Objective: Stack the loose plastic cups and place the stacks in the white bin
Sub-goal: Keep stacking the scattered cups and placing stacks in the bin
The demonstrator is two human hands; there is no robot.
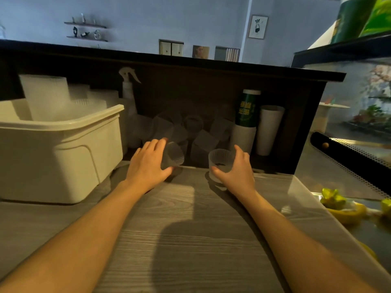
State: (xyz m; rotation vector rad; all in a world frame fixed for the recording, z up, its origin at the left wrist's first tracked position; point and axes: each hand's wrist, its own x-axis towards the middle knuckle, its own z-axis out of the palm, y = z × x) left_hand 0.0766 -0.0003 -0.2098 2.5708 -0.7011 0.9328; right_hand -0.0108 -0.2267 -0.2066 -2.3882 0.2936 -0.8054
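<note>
My left hand [149, 164] grips a clear plastic cup [174, 154] that lies tilted on its side, mouth toward the right. My right hand [237, 168] holds another translucent ribbed cup [220, 160] upright on the wooden counter [186, 229]. Behind both hands, several loose clear cups [190, 130] lie piled in the dark recess under the bar top. The white bin [63, 153] stands at the left on the counter, with stacks of frosted cups [46, 96] standing inside it.
A white spray bottle [129, 89] stands behind the bin. White paper cup stacks [268, 127] and a green canister [246, 108] stand at the right of the recess. A metal tray with yellow peels [342, 210] lies at the right.
</note>
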